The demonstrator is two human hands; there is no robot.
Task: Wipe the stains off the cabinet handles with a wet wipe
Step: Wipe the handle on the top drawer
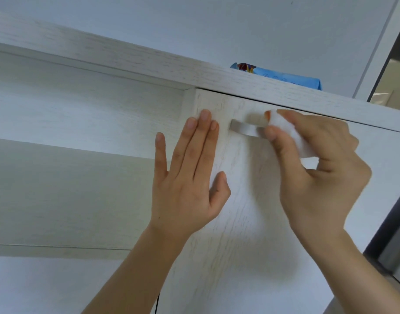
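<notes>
Handle [245,130]: a short silver bar near the top of a white wood-grain cabinet door [239,211], mounted level, left end bare, right end covered by a wipe. Reached from below by two bare forearms, nearest the camera.

Left hand [190,175]: flat against the door just left of the handle, fingers straight and slightly spread, fingertips near the door's upper left corner, thumb out to the side; holding nothing.

Right hand [316,177]: fingers and thumb curled round a folded white wet wipe [289,132], pinching it onto the right end of the handle. Orange smear [267,114] at the wipe's top edge, beside the fingertips.

To the left of the door: open shelves [81,196] in the same pale finish. Above the door: the thick top board [126,57] of the cabinet, running across the view. On top of that board, further back and above the right hand: a blue pack [282,77], only its upper part showing. Beyond: plain pale wall [194,23]. At the right edge: a white upright strip and a dark frame [391,62].
</notes>
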